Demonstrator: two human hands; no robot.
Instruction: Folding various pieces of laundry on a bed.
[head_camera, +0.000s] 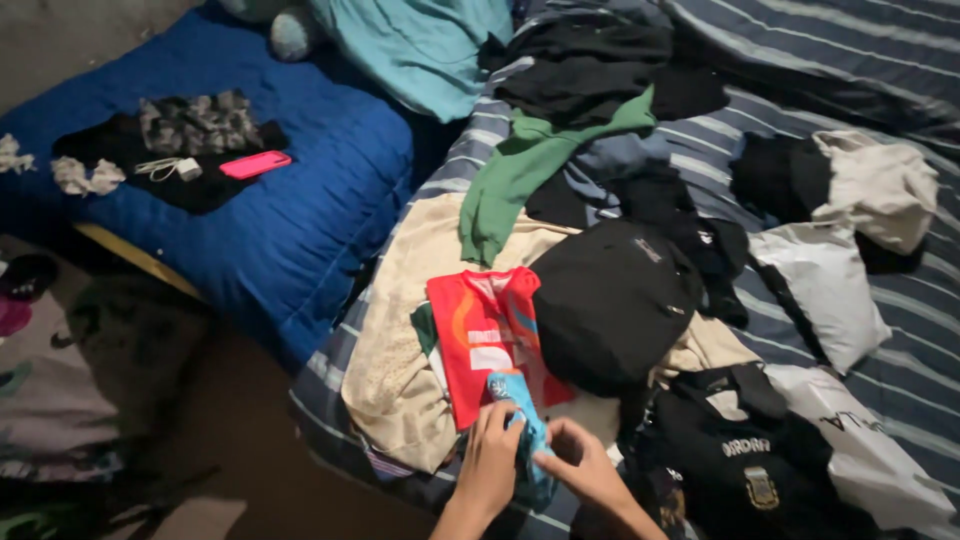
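Observation:
Both of my hands hold a small light-blue patterned garment (524, 415) at the bottom centre. My left hand (490, 460) grips its left side and my right hand (582, 468) pinches its right side. Just beyond it lies a folded red shirt (480, 335) with white and orange markings, resting on a cream cloth (395, 375). A black folded garment (610, 300) sits to the right of the red shirt.
A striped bedspread (900, 330) carries a green garment (520, 165), black clothes, a white bag (830, 285) and a black jersey (745, 455). At left a blue mattress (300, 220) holds a pink phone (254, 164) and a white charger (175, 168). Clothes lie on the floor.

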